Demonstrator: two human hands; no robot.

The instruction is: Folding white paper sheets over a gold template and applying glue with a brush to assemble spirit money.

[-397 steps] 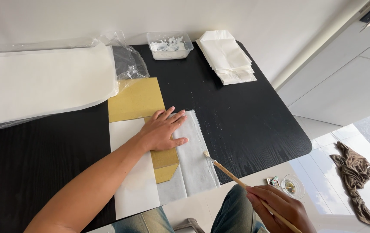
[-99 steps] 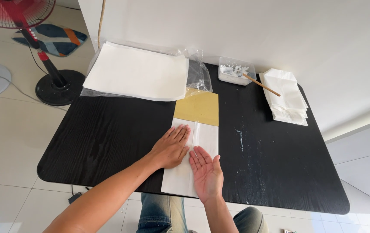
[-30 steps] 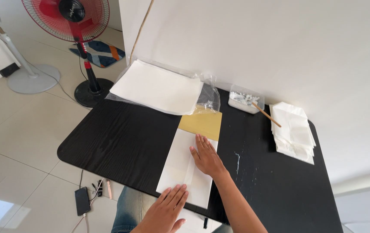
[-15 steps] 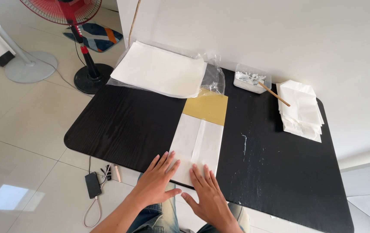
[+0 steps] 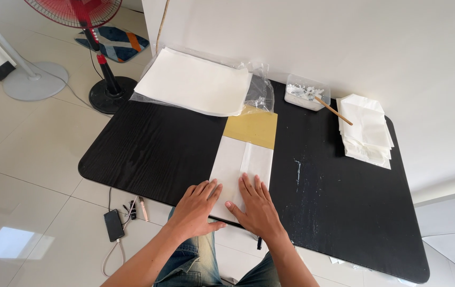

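A folded white paper sheet [image 5: 243,162] lies on the black table [image 5: 148,149], over a yellow-brown board [image 5: 252,127] whose far end shows. My left hand [image 5: 198,208] lies flat on the sheet's near left corner, at the table's front edge. My right hand [image 5: 256,204] presses flat on the near right part of the same sheet, fingers spread. Neither hand holds anything.
A stack of large white sheets in clear plastic [image 5: 195,82] lies at the back left. A small tub of white paste [image 5: 304,95] with a wooden stick [image 5: 333,110] and a pile of folded white papers [image 5: 366,132] are at the back right. A fan [image 5: 97,48] stands on the floor.
Both hands have settled flat side by side on the near end of the white sheet. The view has shifted slightly; the paper and board have not moved.
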